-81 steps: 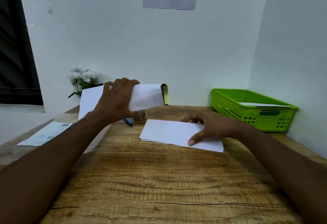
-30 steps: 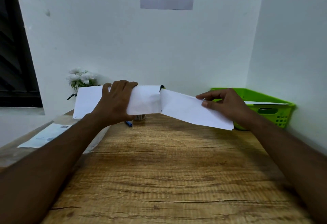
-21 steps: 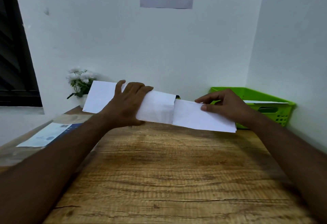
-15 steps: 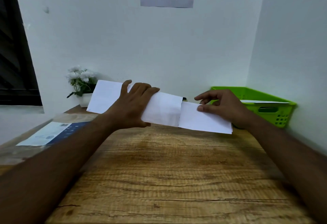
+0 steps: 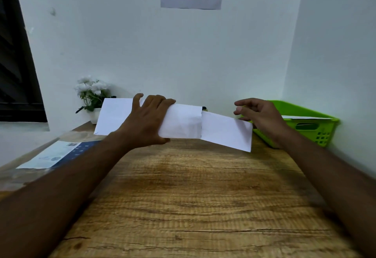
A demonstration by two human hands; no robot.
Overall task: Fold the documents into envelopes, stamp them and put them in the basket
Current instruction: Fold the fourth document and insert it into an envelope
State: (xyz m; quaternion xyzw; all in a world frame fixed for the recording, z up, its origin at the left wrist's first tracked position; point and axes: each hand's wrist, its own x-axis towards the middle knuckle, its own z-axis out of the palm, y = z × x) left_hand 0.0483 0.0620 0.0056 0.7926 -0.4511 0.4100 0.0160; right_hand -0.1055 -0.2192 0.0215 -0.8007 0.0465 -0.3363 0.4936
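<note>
While holding a white envelope [image 5: 181, 122] up above the wooden surface [image 5: 193, 196], grips it round the middle with the left hand [image 5: 146, 124], fingers wrapped over the top edge and thumb beneath. Has a folded document [image 5: 225, 130] partway in at the envelope's open right end, the rest sticking out and sloping down to the right, clear of the surface. Holds the right hand [image 5: 261, 115] just beside the document's upper right corner, fingers loosely curled and released, pinching nothing; cannot tell whether any fingertip touches the paper. Beyond that hand, against the wall: green basket [image 5: 319, 135] with another envelope [image 5: 305, 117] lying in it. Far left: white flowers [image 5: 91, 89] by the wall and a blue-and-white leaflet [image 5: 59, 153] flat on the surface, well apart from both hands.
</note>
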